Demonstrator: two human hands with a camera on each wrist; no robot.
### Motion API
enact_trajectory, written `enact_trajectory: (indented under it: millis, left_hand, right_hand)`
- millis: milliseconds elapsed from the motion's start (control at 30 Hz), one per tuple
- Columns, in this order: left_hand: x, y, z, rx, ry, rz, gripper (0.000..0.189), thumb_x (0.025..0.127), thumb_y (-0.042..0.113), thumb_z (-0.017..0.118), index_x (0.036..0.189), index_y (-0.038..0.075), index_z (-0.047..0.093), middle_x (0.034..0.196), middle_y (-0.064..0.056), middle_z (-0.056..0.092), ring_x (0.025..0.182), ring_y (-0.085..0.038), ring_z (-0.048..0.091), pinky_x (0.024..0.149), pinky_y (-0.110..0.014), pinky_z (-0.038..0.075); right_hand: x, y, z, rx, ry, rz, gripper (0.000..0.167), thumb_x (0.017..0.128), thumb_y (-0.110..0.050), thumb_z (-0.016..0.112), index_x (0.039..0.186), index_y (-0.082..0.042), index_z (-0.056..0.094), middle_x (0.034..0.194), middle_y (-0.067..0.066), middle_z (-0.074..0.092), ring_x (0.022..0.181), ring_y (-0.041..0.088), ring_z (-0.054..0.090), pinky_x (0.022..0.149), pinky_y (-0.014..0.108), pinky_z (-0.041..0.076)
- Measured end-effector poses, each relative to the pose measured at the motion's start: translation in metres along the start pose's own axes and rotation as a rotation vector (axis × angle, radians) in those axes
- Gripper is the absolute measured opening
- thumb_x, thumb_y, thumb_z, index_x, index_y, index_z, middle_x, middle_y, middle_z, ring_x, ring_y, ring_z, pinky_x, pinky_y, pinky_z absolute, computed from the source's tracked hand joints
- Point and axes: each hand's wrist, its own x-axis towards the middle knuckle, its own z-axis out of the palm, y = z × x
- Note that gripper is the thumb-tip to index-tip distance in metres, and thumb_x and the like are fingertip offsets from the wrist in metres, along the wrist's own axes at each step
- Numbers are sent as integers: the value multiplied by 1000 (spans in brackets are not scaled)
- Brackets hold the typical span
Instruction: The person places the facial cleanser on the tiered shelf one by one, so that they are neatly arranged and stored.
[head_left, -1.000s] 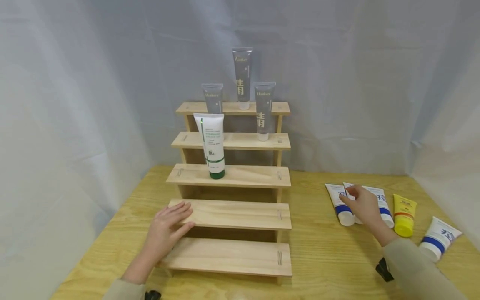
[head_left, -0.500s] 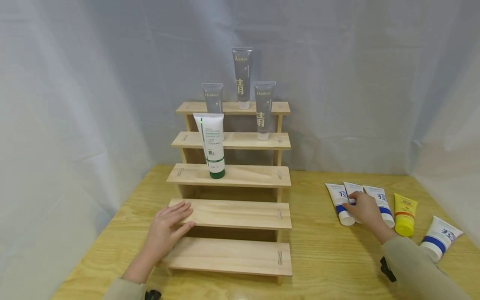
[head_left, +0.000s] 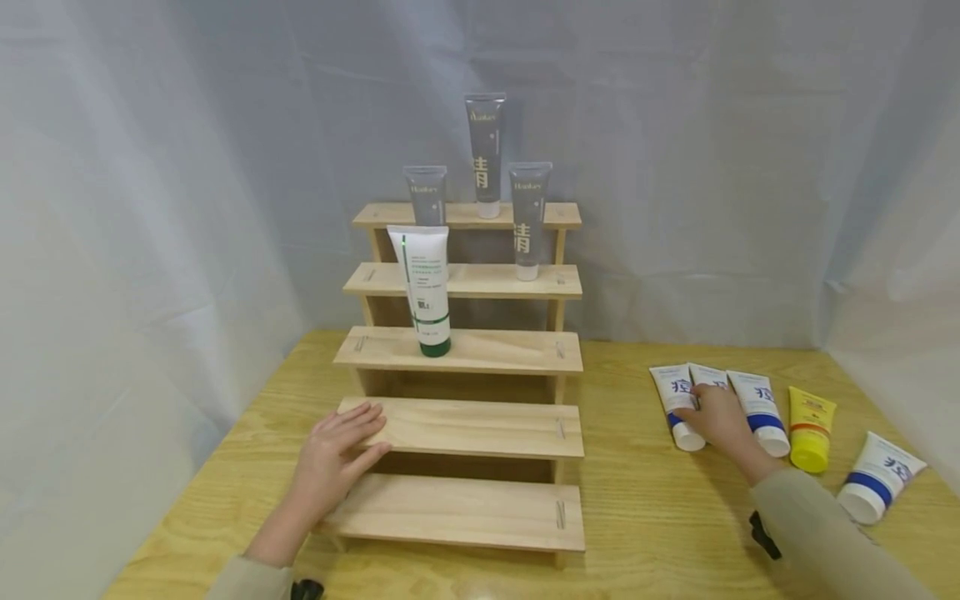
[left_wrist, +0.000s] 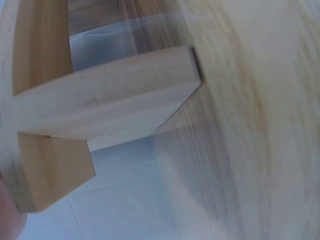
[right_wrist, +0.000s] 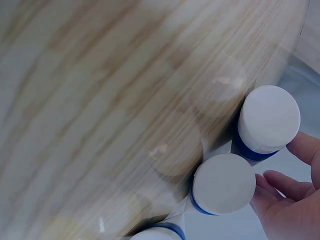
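My left hand (head_left: 330,467) rests on the left end of a wooden stepped display stand (head_left: 465,508), fingers lying on its second-lowest step. At the right, my right hand (head_left: 723,417) pinches the leftmost of three white squeeze tubes (head_left: 677,392) lying side by side, with its thumb across the tube and fingers at its right edge. In the right wrist view, the thumb meets this tube's white cap (right_wrist: 270,120); the fingertips come close to the middle tube's cap (right_wrist: 225,182). The middle tube (head_left: 708,375) is partly covered by the hand. The third tube (head_left: 756,404) lies beside it.
A yellow tube (head_left: 810,429) and another white tube (head_left: 881,475) lie farther right. On the stand's upper steps stand a white-and-green tube (head_left: 426,287) and three grey tubes, one at the top (head_left: 486,158). A pale sheet (head_left: 675,208) hangs behind the table.
My right hand has shifted from over the middle white tube leftward onto the leftmost one, whose cap has slid slightly left. My left hand has stayed on the stand.
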Motion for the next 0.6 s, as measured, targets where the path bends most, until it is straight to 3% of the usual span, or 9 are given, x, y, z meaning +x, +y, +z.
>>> enact_trajectory:
  millis: [67, 200, 600]
  left_hand:
    - [0, 0, 0, -3, 1, 2, 36, 71, 24, 72, 99, 1, 66, 110, -11, 60, 104, -30, 54, 88, -57, 32]
    - [1, 1, 0, -5, 2, 5, 36, 71, 24, 72, 98, 1, 66, 109, -11, 60, 104, -30, 54, 88, -58, 32]
    - [0, 1, -1, -6, 2, 15, 36, 71, 24, 72, 97, 0, 66, 108, -13, 61, 103, -31, 54, 87, -59, 33]
  right_hand:
    - [0, -1, 1, 9, 15, -17, 28, 79, -16, 66, 76, 4, 47, 59, 5, 38, 56, 19, 38, 49, 29, 29]
    - [0, -3, 2, -6, 42, -45, 32, 77, -18, 68, 68, -2, 42, 56, 1, 32, 52, 17, 34, 47, 26, 24]
    - [-2, -7, 3, 9, -37, 31, 33, 78, -22, 67, 80, 7, 51, 62, 6, 47, 54, 18, 42, 45, 27, 33]
